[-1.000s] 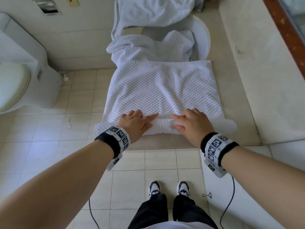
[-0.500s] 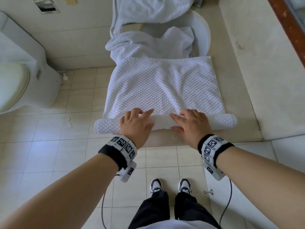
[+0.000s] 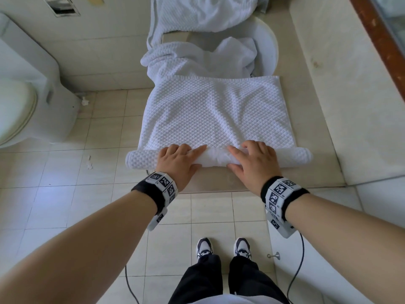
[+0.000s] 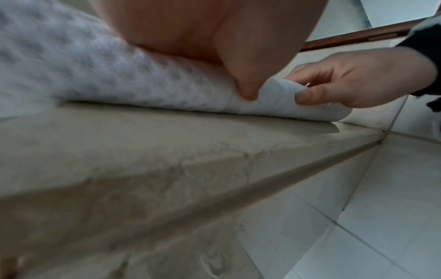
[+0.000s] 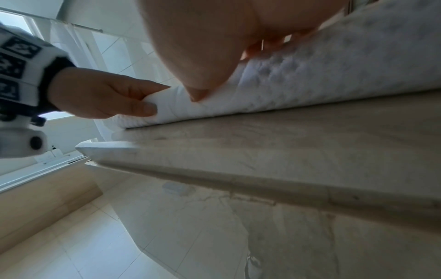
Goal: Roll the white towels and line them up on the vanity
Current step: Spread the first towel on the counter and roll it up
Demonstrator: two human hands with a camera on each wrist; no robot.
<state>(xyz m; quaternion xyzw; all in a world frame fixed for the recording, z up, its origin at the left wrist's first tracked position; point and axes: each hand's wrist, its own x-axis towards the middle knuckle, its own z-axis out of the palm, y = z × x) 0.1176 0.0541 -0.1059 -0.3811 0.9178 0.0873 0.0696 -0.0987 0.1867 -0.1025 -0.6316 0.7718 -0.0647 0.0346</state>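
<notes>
Crumpled towels [image 3: 197,60] crowd the far vanity [image 3: 311,119]; right side bare.

arms bare | wristbands [image 3: 151,191] black, white tag-marked blocks, cables | trousers [image 3: 219,279] black | sneakers [image 3: 205,249] black-and-white

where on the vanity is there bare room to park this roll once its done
Bare counter runs along the right of the towel, up to the raised ledge, and in a narrow strip at the front edge of the vanity before both hands. The back is crowded: crumpled towels fill it and spill over the sink.
</notes>
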